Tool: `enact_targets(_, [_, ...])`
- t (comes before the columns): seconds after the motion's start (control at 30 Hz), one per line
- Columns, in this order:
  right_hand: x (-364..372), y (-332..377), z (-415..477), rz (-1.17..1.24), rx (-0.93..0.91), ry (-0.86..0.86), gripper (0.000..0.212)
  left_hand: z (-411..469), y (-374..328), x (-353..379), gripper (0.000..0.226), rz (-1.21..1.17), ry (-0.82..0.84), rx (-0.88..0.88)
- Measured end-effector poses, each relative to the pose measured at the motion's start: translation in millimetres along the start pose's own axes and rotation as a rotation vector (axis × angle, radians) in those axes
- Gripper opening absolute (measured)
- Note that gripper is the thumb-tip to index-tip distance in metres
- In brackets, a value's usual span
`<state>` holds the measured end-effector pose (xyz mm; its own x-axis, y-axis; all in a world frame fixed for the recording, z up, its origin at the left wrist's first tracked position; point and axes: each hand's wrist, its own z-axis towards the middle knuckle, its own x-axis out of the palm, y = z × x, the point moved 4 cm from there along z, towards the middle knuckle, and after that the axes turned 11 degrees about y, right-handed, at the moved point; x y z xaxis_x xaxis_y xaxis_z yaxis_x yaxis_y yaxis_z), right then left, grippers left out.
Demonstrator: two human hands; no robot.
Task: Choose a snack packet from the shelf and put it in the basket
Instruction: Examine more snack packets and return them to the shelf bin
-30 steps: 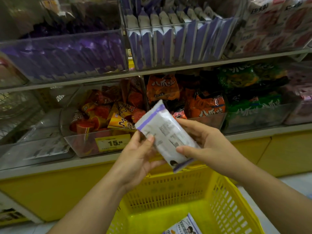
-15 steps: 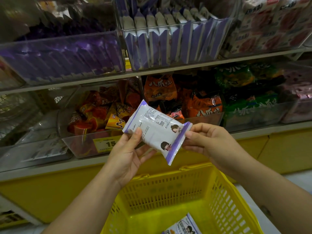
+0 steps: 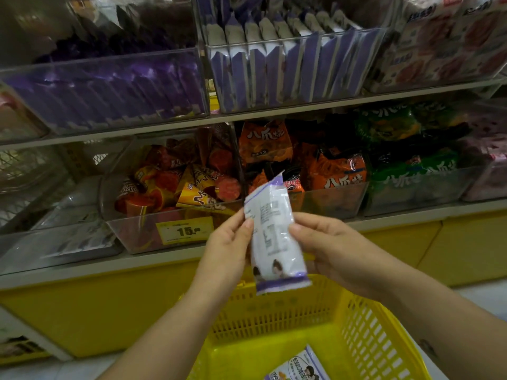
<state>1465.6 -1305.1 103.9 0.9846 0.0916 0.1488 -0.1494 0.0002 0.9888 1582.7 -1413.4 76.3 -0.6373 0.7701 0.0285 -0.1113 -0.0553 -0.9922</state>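
Left hand (image 3: 225, 253): rising at frame centre, thumb and fingertips pinching the left edge of a packet (image 3: 274, 242).
Right hand (image 3: 340, 253): sitting just right of centre, thumb pressing the packet's right edge, fingers curling behind it.
Left forearm (image 3: 164, 338): reaching up from the bottom edge.
Right forearm (image 3: 439, 319): angling in from the lower right corner.

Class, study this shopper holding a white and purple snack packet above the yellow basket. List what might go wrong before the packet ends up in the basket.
1. The left hand and right hand pinch the glossy snack packet only at its side edges with fingertips, so it may slip out.
2. The packet hangs over the far rim of the basket, not its middle; dropped now, it might land outside, by the shelf base.
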Motion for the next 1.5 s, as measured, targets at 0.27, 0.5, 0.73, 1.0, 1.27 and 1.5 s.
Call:
enact_targets(0.27, [-3.8, -9.1, 8.1, -0.038, -0.077, -0.135, 0.033, -1.2, 4.0, 12.1, 0.05, 0.066, 0.181, -0.109])
enact_targets(0.5, [-4.7, -8.3, 8.0, -0.038, -0.092, -0.165, 0.03, -4.8, 6.7, 12.7, 0.093, 0.002, 0.322, -0.12])
enact_targets(0.73, [-3.9, -7.3, 4.3, -0.081, -0.097, -0.177, 0.03, -8.9, 3.1, 17.6, 0.109, 0.139, 0.28, -0.087])
enact_targets(1.0, [3.3, -3.5, 5.2, -0.165, -0.116, -0.146, 0.031, -0.9, 2.8, 5.7, 0.061, 0.0, 0.096, -0.092])
enact_targets(1.27, [8.5, -2.7, 4.0, -0.266, -0.137, -0.132, 0.035, 1.1, 4.3, -0.3, 0.028, -0.178, 0.027, -0.126])
enact_targets(1.5, [-5.8, -0.9, 4.3, 0.181, -0.132, -0.18, 0.03, -0.7, -7.2, 8.0, 0.061, -0.152, 0.229, -0.08])
